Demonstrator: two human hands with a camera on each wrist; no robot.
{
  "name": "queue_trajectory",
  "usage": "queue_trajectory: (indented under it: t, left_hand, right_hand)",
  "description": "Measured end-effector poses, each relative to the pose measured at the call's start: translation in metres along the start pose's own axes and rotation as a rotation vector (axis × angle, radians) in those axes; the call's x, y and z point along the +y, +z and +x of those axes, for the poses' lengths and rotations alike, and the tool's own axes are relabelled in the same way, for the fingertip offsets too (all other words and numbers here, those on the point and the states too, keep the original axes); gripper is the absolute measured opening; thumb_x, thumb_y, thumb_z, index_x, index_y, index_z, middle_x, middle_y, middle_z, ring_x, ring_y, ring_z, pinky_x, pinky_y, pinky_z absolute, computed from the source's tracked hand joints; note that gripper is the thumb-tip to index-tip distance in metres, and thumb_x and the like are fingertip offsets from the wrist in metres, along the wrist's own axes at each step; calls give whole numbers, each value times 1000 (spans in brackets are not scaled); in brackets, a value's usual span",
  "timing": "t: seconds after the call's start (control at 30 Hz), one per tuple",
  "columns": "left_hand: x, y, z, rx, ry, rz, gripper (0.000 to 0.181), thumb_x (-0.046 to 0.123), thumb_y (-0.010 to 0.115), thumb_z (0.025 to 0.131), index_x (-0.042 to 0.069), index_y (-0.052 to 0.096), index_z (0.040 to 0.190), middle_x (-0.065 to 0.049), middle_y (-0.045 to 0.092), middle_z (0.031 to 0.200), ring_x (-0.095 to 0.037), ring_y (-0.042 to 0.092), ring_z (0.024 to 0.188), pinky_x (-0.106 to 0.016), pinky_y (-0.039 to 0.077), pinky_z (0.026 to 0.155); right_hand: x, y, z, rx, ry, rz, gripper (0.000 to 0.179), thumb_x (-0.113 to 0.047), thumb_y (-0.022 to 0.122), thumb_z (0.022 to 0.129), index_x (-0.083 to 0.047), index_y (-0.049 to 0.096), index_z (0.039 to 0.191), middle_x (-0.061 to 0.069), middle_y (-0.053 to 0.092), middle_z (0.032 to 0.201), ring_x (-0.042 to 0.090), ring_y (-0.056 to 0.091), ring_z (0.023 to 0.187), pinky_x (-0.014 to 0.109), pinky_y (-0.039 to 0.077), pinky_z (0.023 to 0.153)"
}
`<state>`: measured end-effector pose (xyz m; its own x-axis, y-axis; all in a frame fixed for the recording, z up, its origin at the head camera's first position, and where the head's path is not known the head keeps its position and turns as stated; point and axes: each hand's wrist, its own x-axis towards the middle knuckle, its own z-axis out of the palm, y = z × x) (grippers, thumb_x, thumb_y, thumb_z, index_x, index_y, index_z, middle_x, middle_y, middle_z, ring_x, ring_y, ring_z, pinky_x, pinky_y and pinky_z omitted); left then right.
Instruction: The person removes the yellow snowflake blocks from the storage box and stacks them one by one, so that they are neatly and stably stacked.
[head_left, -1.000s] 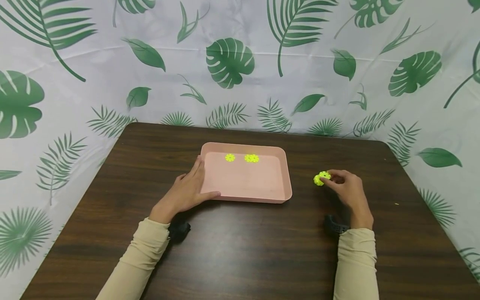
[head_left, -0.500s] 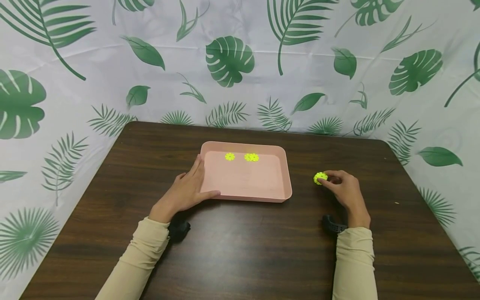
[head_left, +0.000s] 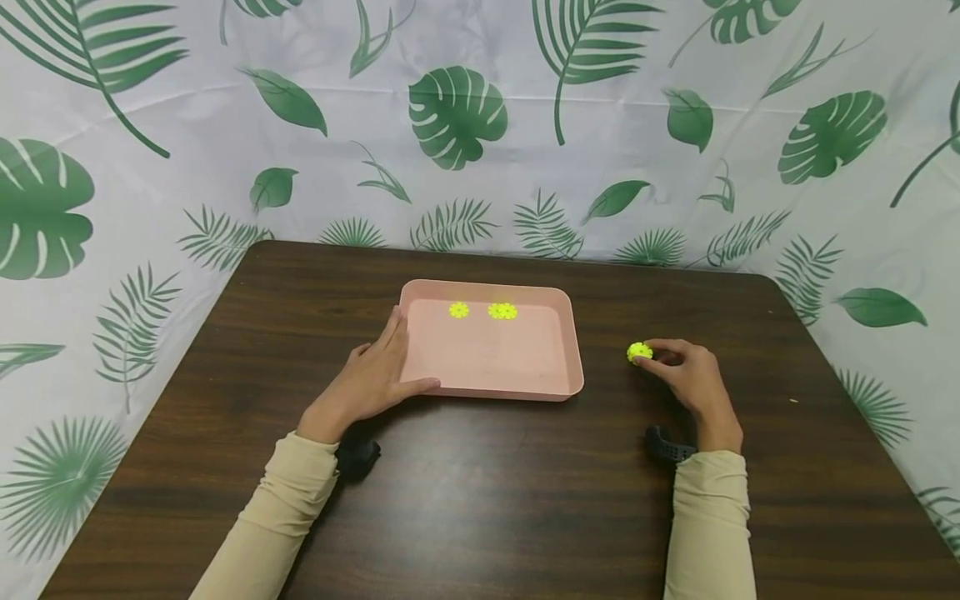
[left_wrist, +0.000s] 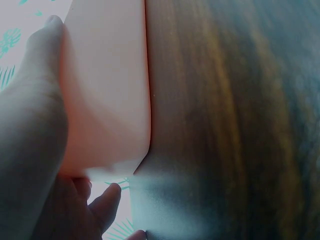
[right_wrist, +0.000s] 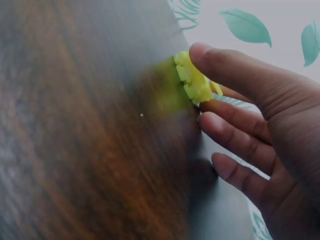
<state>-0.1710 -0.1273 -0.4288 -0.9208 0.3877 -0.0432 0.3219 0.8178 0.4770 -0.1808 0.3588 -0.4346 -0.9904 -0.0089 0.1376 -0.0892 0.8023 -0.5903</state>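
The pink tray [head_left: 487, 350] lies on the dark wooden table. My left hand [head_left: 367, 375] rests against its near left corner, fingers straight along the left side and thumb along the front wall. In the left wrist view, that thumb [left_wrist: 45, 65] lies on the tray's outer wall [left_wrist: 107, 75]. To the right of the tray, my right hand [head_left: 686, 371] pinches yellow snowflake-shaped plastic discs [head_left: 639, 352], one over another, low at the table. The right wrist view shows their notched edges [right_wrist: 190, 80] at the thumb tip, the other fingers loosely bent below.
Inside the tray near its back wall are a single yellow disc [head_left: 458, 310] and two overlapping yellow discs [head_left: 502, 311]. A leaf-print cloth [head_left: 480, 167] hangs behind the table [head_left: 480, 500]. A small pale speck [head_left: 793, 400] lies on the table at right.
The disc in my right hand has shifted slightly left and down, over the one beneath it, and the two now overlap almost fully. My left hand and the tray hold their place.
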Motion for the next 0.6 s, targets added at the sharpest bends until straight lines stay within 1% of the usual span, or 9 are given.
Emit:
queue_trajectory:
  t: [0.13, 0.3, 0.4, 0.5, 0.6]
  left_hand:
    - [0, 0, 0, 0, -8, 1, 114, 67, 60, 94, -2, 2, 164, -19, -6, 172, -37, 28, 153, -69, 29, 112]
    - [0, 0, 1, -1, -12, -5, 115, 67, 61, 94, -1, 1, 164, -18, -7, 172, -37, 29, 153, -70, 29, 112]
    - [0, -1, 1, -2, -12, -9, 115, 69, 60, 93, 0, 2, 164, -17, -7, 172, -37, 30, 153, -70, 29, 112]
    - [0, 0, 1, -1, -7, -9, 116, 69, 60, 93, -1, 2, 164, -18, -7, 172, -37, 30, 153, -70, 29, 112]
    - [-1, 0, 0, 3, 1, -11, 115, 67, 61, 94, -2, 2, 164, -20, -5, 172, -38, 30, 152, -70, 29, 112]
  right_hand:
    - [0, -1, 0, -13, 2, -5, 47, -30, 77, 96, 4, 71, 126, 26, 69, 113, 33, 63, 91, 39, 51, 74]
    - [-1, -1, 3, -19, 8, -11, 47, -31, 77, 96, 3, 71, 127, 24, 68, 110, 30, 59, 87, 37, 49, 72]
    - [-1, -1, 4, -24, 10, -9, 50, -32, 75, 97, 4, 68, 130, 23, 68, 111, 30, 59, 88, 37, 49, 72]
    - [-4, -1, 3, -11, 11, -1, 55, -35, 73, 98, 5, 64, 135, 23, 67, 114, 33, 62, 92, 43, 51, 77]
    - [-13, 1, 3, 40, 1, 21, 57, -37, 73, 98, 4, 63, 136, 23, 66, 116, 35, 63, 96, 50, 52, 83]
